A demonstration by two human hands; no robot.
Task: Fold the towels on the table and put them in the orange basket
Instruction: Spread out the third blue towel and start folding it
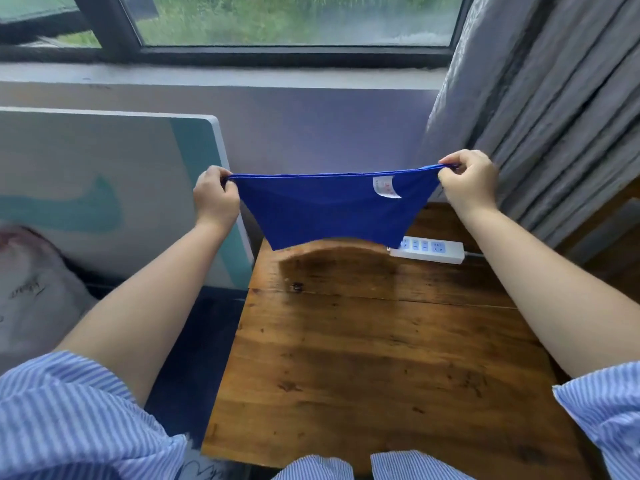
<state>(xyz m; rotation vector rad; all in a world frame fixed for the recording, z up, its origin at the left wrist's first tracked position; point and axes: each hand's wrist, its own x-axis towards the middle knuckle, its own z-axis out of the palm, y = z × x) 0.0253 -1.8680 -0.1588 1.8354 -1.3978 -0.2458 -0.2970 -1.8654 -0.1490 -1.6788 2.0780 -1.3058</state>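
A blue towel [332,209] hangs in the air above the far edge of the wooden table [381,341], stretched taut between 2 hands. The left hand [215,195] pinches its top left corner, fingers curled round the hem; the right hand [467,180] pinches the top right corner the same way. The cloth sags in a curve, its lower edge clear of the table — a white care label [386,187] shows near the right end. A white power strip [427,250] lies at the table's far right corner, partly behind the towel. Striped blue sleeves [69,417] cover the upper arms. A grey curtain [554,98] hangs at right, beside a window [294,19].
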